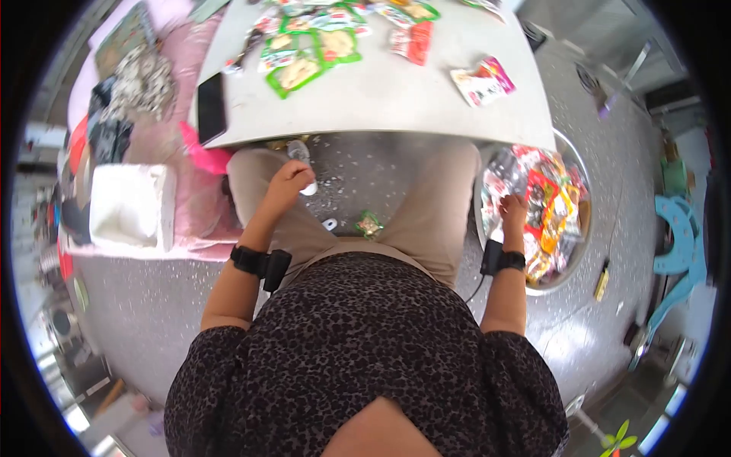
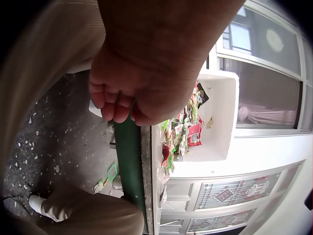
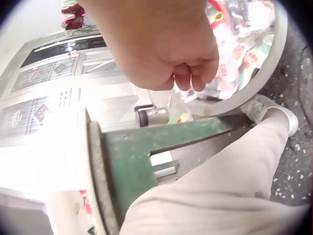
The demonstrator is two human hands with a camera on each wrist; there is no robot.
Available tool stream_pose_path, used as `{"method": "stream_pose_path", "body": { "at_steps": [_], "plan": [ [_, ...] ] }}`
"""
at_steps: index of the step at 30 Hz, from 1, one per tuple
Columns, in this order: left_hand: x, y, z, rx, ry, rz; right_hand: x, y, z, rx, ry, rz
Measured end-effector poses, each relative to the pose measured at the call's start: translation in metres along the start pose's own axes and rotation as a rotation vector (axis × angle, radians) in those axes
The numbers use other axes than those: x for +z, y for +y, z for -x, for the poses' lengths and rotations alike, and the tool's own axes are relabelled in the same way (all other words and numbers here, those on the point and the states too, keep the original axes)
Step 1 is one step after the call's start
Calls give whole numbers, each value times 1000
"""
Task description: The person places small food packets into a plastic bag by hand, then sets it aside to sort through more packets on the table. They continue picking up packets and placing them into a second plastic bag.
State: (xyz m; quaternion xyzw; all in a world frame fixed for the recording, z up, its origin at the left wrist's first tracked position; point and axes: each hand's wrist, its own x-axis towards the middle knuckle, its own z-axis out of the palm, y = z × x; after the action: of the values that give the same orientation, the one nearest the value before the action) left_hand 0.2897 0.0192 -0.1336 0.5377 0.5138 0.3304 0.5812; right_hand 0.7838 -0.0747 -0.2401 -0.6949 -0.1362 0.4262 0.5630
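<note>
My left hand (image 1: pixel 289 183) hangs over my left thigh just below the table edge, its fingers loosely curled and holding nothing. The left wrist view shows the same hand (image 2: pixel 127 93) with its fingertips in front of the green table side. At the right, my right hand (image 1: pixel 514 209) is over a round metal basin (image 1: pixel 586 232) heaped with colourful snack packets (image 1: pixel 562 204). Loosely bent fingers of the right hand (image 3: pixel 171 58) show in the right wrist view, with no packet visible in them; the packets lie behind.
On the white table (image 1: pixel 327 118) lie several green-edged packets (image 1: pixel 298 72), a red packet (image 1: pixel 419 43), a white-and-pink packet (image 1: pixel 483 81) and a black phone (image 1: pixel 212 109). A white foam box (image 1: pixel 133 217) stands on a pink-covered seat at left. A blue chair (image 1: pixel 674 236) is at right.
</note>
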Motion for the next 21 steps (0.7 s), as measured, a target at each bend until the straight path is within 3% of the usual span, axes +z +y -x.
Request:
{"method": "stream_pose_path", "body": {
  "at_steps": [1,5,9,12,14,16,18,21],
  "plan": [
    [-4,3,2,15,36,-20,30,-33,26,-122,101,-6],
    [-27,19,17,76,161,-15,95,-94,61,-529,-17,148],
    [-69,30,37,188,329,-109,151,-97,94,-868,-95,449],
    [-97,46,60,131,480,-37,170,-74,105,-973,-173,551],
    [-129,49,73,120,582,-73,172,-55,98,-927,-266,613],
    [-158,58,86,290,837,-224,173,-49,95,-909,-312,654],
    [-204,52,94,212,1096,-474,177,-50,98,-922,-317,665],
    [-260,40,102,-82,1225,-855,177,-47,91,-1037,-308,716]
  ]
}}
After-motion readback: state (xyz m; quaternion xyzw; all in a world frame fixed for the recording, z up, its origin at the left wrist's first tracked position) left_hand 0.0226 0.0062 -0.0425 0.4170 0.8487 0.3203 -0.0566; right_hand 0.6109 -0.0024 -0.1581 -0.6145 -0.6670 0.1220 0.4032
